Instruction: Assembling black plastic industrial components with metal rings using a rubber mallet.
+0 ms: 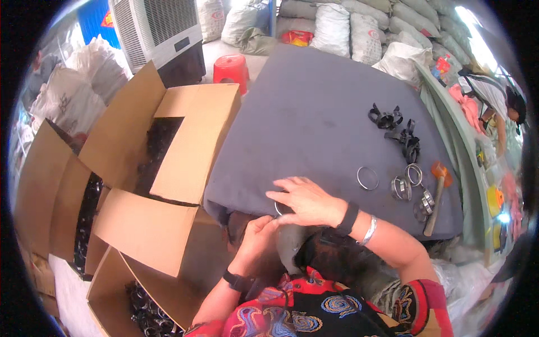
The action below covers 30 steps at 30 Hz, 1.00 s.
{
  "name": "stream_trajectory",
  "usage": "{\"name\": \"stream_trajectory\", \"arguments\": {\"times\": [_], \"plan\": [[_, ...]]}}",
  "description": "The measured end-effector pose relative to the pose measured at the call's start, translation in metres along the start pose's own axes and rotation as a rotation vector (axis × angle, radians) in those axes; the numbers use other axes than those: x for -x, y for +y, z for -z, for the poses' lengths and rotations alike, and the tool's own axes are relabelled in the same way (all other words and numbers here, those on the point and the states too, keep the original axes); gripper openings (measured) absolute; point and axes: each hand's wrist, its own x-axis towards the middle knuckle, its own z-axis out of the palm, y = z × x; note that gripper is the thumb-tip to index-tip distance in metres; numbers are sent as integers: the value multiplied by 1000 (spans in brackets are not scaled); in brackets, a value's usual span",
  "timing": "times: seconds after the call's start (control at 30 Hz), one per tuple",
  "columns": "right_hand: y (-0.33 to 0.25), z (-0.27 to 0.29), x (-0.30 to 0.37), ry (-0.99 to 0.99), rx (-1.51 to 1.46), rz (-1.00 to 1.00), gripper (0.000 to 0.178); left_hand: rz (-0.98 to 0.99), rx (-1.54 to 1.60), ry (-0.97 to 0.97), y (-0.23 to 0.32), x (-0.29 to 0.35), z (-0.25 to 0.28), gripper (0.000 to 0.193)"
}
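Observation:
At the near edge of the grey padded table (292,112), my left hand (259,238) is closed, pinching the lower edge of a thin metal ring (277,208). Over the same ring lies my right hand (309,202), its fingers reaching left and its thumb beside my left fingertips; part of the ring is hidden beneath it. To the right rest a loose metal ring (368,178), several bundled metal rings (401,188) and a mallet (433,213) with an orange head and wooden handle. Farther back are black looped pieces (386,116) in clusters.
Open cardboard boxes (193,118) with black parts stand left of the table; another box (106,289) at lower left holds black and metal pieces. A red stool (231,71) and an air cooler (160,28) are behind. Stuffed sacks (333,31) line the back. A person (494,95) bends at far right.

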Motion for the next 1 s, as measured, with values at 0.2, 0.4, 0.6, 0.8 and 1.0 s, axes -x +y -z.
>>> {"name": "stream_trajectory", "arguments": {"times": [0.2, 0.4, 0.6, 0.8, 1.0], "plan": [[-6, -43, -28, 158, 61, -81, 52, -17, -55, 10, -9, -4, 8, 18], [-10, -48, -26, 359, 83, -149, 49, -94, -117, -10, -4, -5, 6, 20], [11, -47, -10, 329, -116, 39, 59, -83, -95, 28, -2, -3, 5, 20], [33, 13, 33, 195, -364, -26, 57, -217, 197, 270, 53, 0, -43, 30], [93, 17, 8, 624, -405, -419, 58, -694, -667, 346, 17, -77, -7, 13]]}}
